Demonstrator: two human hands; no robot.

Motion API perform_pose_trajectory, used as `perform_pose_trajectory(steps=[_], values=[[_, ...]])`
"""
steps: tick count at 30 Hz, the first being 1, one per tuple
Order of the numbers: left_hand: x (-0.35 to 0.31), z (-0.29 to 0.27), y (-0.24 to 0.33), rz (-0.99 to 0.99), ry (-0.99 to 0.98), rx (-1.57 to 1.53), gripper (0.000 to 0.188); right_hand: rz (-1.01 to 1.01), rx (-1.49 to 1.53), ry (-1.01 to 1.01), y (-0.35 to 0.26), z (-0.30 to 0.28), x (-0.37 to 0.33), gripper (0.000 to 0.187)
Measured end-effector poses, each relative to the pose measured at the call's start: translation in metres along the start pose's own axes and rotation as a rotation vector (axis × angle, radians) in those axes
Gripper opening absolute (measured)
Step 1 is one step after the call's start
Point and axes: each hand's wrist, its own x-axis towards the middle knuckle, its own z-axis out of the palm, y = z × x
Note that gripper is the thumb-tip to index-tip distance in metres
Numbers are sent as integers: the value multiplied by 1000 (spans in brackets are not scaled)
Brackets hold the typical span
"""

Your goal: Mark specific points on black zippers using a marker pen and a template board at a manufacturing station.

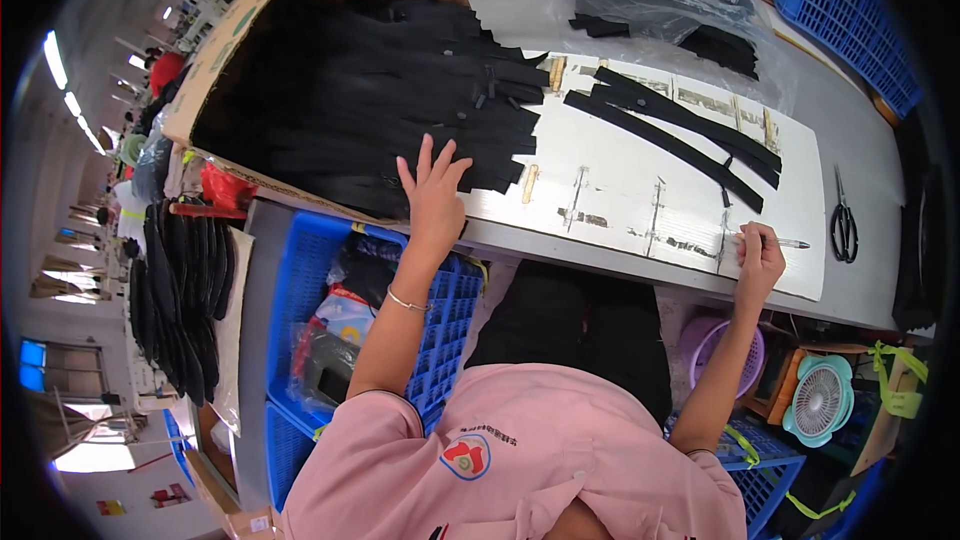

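Much of the strip pile [400, 110] is a black mass inside the cardboard box [215, 70], single strips hard to tell apart; more black pieces blur inside a clear bag [660, 0]. Left hand [435, 190] lies flat with fingers spread wide on the pile's near edge, fingertips touching the strips. Right hand [760, 258] is closed around a pen [790, 242], tip pointing right, at the near edge of the white board [620, 190]. Several strips [680, 130] lie apart on the board, well beyond that hand. Scissors [843, 220] rest just to the right.
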Motion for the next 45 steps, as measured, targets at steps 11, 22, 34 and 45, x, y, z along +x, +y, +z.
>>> perform_pose_trajectory(steps=[11, 22, 34, 45], values=[[15, 10, 6, 65, 241, -193, 16, -13, -25, -38, -4, -12, -1, 14], [-5, 67, 214, 405, -212, -525, 38, -460, -501, 34, -50, 51, -57, 32], [-32, 45, 197, 306, -424, -491, 64, -546, -988, -43, -27, 1, -64, 58], [-52, 32, 120, 24, -280, -301, 66, -579, -988, -38, -11, -12, -59, 42]])
